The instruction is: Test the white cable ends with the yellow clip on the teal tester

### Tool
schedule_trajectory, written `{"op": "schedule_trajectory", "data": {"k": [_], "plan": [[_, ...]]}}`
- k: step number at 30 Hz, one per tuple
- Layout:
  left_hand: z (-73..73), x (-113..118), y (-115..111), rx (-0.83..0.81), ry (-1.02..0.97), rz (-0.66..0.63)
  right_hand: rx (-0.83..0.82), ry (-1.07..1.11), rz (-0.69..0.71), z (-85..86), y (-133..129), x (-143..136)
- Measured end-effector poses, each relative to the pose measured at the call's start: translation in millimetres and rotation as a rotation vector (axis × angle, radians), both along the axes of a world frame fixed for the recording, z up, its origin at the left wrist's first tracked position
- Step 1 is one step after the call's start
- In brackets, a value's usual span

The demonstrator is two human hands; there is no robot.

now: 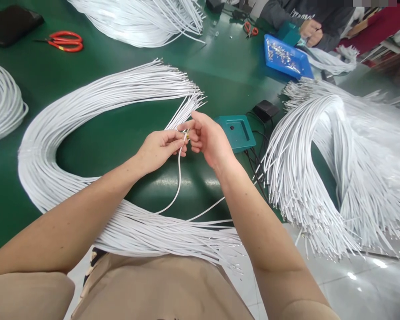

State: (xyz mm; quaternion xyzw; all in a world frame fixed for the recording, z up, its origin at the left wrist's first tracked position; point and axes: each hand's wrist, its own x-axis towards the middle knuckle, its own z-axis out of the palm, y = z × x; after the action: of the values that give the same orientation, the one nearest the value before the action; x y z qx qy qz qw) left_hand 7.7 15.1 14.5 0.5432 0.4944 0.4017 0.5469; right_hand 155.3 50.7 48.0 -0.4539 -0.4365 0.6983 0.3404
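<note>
My left hand [163,149] is closed in a pinch on one white cable [179,173] close to its end. Short thin wires, some yellowish, show at that end between my hands. My right hand [205,135] is right beside it, fingers curled toward the wire ends; what lies in them is hidden. From the pinch the cable hangs in a curve to a large bent bundle of white cables [40,146], which loops around on the green table [146,186]. Just behind my fingers lie the upper cable ends of that bundle.
Right of my hands are a teal device [238,133] and black cords. More white cable bundles [296,164] lie at the right and top. Red-handled scissors [66,41] lie at the upper left. A blue tray [286,58] holds small metal parts, near a co-worker's hands [311,32].
</note>
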Motion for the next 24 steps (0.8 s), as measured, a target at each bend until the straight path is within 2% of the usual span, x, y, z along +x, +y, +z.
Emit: {"op": "schedule_trajectory", "data": {"k": [4,9,14,18,24], "plan": [[-1.3,-1,1,0.002,-0.016,-0.047,-0.002,-0.103,0.025,3.6,2,-4],[-6.0,-1,2,-0.032,-0.097,-0.065,-0.123,0.090,0.109,0.4,1,5],[-7.0,-1,3,-0.035,-0.130,-0.066,-0.199,0.219,0.137,-3.8,0,12],[-4.1,-2,2,-0.050,-0.126,-0.039,-0.140,0.230,0.074,-8.3,-3,12],[-2.1,-2,1,-0.058,-0.138,-0.014,0.033,0.076,-0.060,-9.4,-8,10]]}}
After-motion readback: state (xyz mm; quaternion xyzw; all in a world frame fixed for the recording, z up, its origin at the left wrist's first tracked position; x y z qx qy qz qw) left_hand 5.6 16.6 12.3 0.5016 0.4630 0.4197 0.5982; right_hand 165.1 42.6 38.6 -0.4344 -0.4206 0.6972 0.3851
